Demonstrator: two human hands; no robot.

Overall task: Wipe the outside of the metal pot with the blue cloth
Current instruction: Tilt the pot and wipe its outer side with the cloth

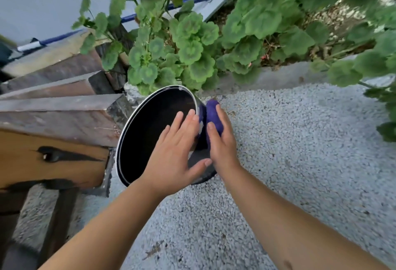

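The metal pot (137,141) stands on grey gravel, tipped so its dark inside faces me and its bright rim shows all round. My left hand (173,151) holds the pot's right rim, fingers over the edge into the opening and thumb on the outer wall. My right hand (220,139) presses the blue cloth (213,113) flat against the pot's right outer side. Most of the cloth is hidden under my fingers. The pot's outer wall shows only as a narrow strip between my two hands.
Stacked wooden planks and a bench (53,158) crowd the pot's left side. Leafy green plants (192,51) hang just behind the pot and along the right. A blue-handled pole (128,18) lies at the back. Gravel ground (300,151) spreads to the right and front.
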